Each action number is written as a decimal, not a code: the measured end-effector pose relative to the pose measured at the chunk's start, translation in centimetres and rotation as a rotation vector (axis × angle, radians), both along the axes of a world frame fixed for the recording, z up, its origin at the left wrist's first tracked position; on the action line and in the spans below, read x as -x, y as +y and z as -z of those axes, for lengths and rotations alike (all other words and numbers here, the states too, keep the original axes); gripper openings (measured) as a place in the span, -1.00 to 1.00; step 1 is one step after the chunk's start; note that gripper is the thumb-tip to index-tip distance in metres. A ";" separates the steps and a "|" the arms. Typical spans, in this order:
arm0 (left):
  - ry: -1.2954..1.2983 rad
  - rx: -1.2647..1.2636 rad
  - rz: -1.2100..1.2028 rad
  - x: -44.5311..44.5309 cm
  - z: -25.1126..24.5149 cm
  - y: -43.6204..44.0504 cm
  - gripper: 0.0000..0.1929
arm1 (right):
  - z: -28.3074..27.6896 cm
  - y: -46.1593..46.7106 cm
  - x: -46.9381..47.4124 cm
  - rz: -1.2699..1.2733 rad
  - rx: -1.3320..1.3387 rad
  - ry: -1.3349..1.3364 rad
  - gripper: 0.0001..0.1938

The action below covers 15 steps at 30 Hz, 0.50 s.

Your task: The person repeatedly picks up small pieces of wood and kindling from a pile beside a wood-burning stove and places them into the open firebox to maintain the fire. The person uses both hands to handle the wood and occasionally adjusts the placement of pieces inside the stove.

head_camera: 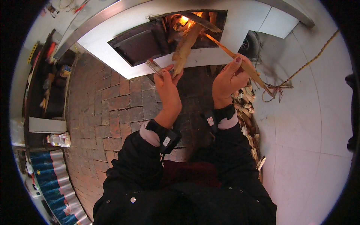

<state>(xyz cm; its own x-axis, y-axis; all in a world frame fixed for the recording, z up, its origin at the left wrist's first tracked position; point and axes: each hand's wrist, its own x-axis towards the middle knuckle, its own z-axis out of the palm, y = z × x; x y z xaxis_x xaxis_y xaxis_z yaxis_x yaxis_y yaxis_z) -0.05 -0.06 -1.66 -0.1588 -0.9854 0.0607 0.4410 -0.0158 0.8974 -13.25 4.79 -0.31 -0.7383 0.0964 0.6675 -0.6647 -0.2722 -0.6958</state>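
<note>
Flames [184, 20] burn among pieces of wood inside the firebox of a white-tiled stove [205, 56]. My left hand [168, 84] holds a small flat box [153, 67], perhaps a matchbox, and also touches the lower end of a thick split log [185, 45] that sticks out of the opening. In my right hand [232, 76] is a thin wood splint [253, 73], pinched between thumb and fingers, its far tip at the firebox mouth near the fire. A darker stick [204, 22] lies across the top of the log. The dark metal stove door [140, 42] is at the left of the opening.
Split firewood [247, 112] is piled along the white wall [298, 126] at right. A twisted rope [312, 60] hangs there. Right of the stove opening is a dark round device [250, 45]. Brick floor [118, 104] lies below; a cluttered shelf [42, 84] and a patterned curtain [49, 180] are at left.
</note>
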 end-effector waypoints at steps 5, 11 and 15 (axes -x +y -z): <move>0.086 0.022 0.004 0.0 -0.2 -0.2 -0.78 | -0.4 0.2 0.0 0.014 0.010 -0.006 -0.75; 0.141 0.035 0.001 -0.1 -0.4 -0.3 -0.78 | -0.9 0.7 -0.4 0.006 0.056 -0.083 -0.77; 0.133 0.074 0.002 0.0 -0.4 -0.3 -0.76 | -1.4 1.0 -0.3 0.061 0.046 0.007 -0.72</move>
